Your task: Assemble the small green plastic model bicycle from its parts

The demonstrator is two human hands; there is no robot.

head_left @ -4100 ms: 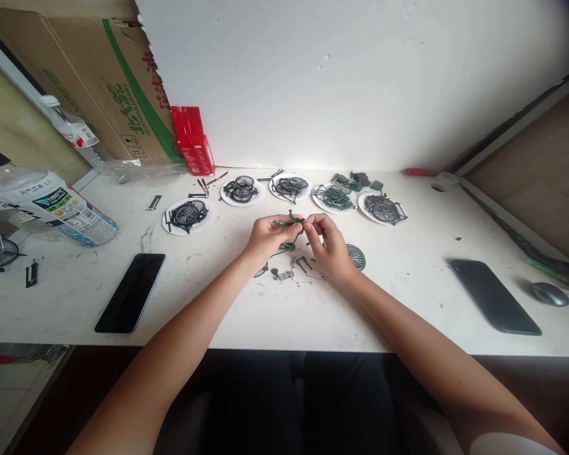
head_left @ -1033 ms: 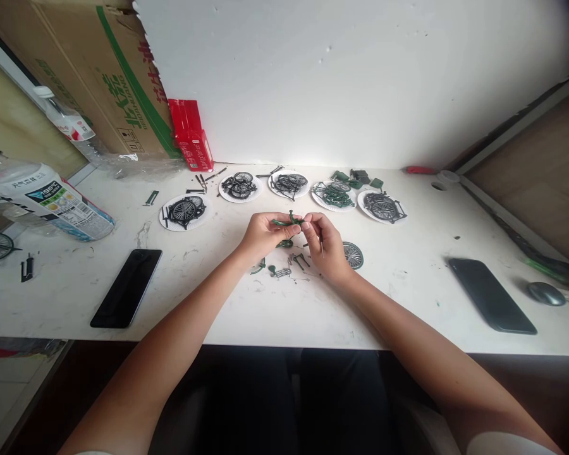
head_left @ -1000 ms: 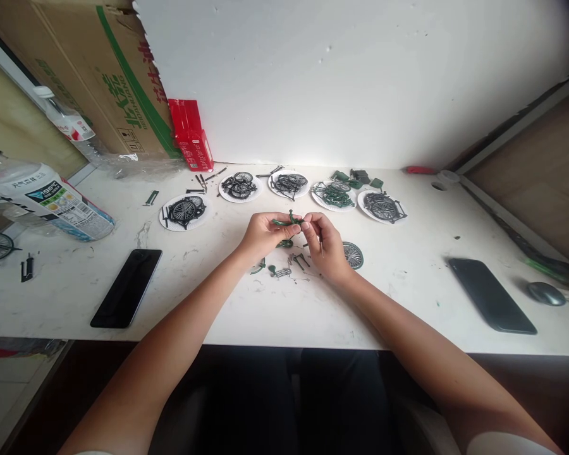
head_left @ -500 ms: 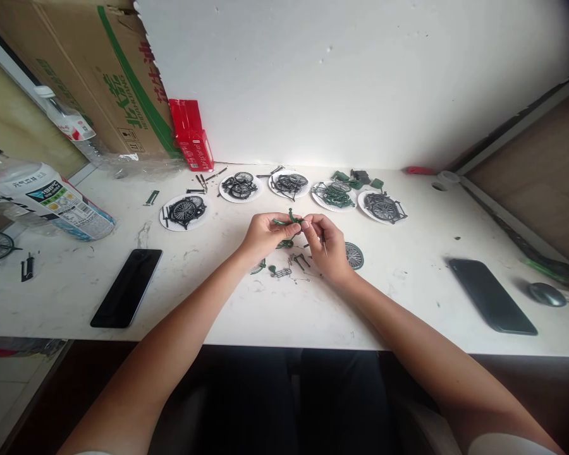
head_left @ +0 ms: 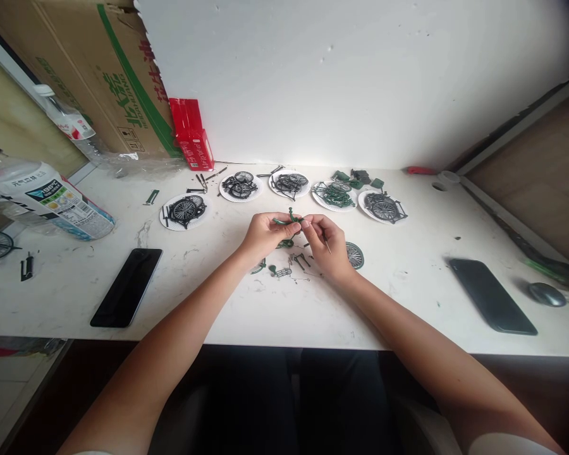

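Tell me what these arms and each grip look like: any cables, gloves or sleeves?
No cables show. The left grip and right grip are a person's, ungloved. The left arm and right arm have bare wrists and forearms. A pale sleeve edge shows on the right.

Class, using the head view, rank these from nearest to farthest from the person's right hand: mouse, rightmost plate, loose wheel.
From the right hand:
1. Loose wheel: just right, partly hidden by the hand.
2. Rightmost plate: beyond, to the right.
3. Mouse: far right.
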